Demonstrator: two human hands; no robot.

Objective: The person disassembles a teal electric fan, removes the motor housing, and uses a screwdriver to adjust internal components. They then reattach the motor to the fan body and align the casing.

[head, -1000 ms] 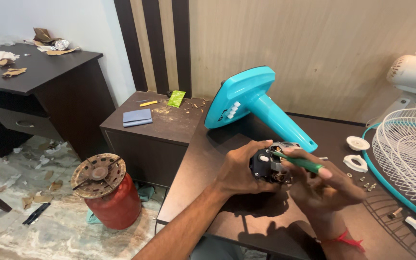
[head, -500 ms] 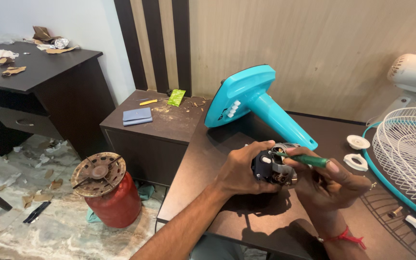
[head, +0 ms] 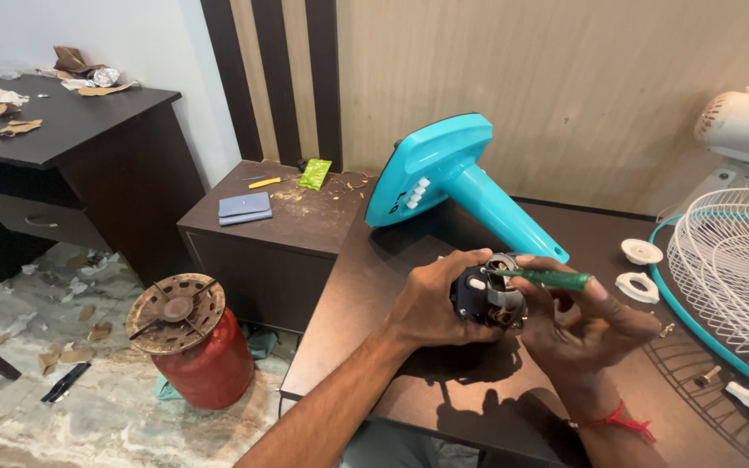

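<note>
My left hand (head: 431,303) grips a black fan motor (head: 483,299) held above the dark brown table (head: 374,347). My right hand (head: 587,325) holds a green-handled screwdriver (head: 548,279) whose tip rests against the top of the motor. The motor joins the turquoise fan stand (head: 452,178), which lies tilted on the table with its round base raised toward the wall.
A white wire fan guard with turquoise rim (head: 730,277) lies at right, with white plastic caps (head: 639,269) and loose screws (head: 704,377) beside it. A white fan (head: 743,130) stands behind. A low cabinet (head: 270,225), a red gas cylinder (head: 192,338) and a dark desk (head: 62,147) are at left.
The screwdriver has shifted slightly on the motor and my hands have turned it a little. The view barely moved.
</note>
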